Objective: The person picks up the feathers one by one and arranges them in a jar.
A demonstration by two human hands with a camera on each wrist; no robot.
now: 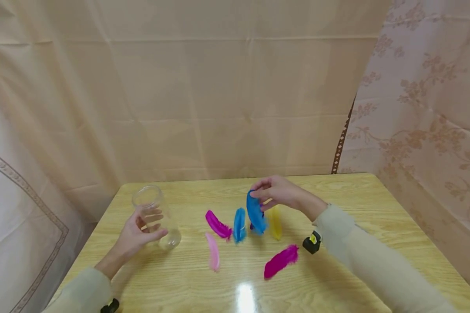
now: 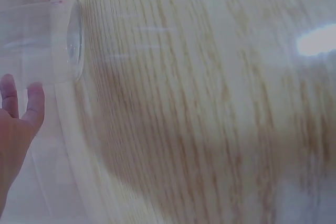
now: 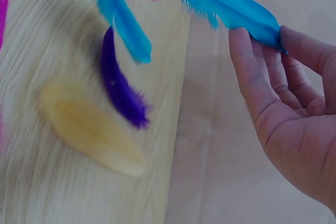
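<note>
On the pale wood-grained surface [image 1: 172,282], one dark magenta feather [image 1: 280,262] and one pale pink feather [image 1: 213,252] lie nearest. Beyond, the left hand [image 1: 141,230] curls round one clear cylindrical jar [image 1: 171,237]; one bright magenta feather [image 1: 218,225], one flat blue feather [image 1: 240,224], one purple feather [image 3: 123,85] and one yellow feather [image 1: 276,224] lie rightward. The right hand [image 1: 279,193] pinches a second, raised blue feather [image 1: 255,213].

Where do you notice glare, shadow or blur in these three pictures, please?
Head view: bright glare on the wood-grain tabletop, at the picture's bottom edge; left wrist view: white glare at upper right, a broad soft shadow lower down; right wrist view: the yellow feather looks blurred, the purple feather beside it noticeably crisper.
</note>
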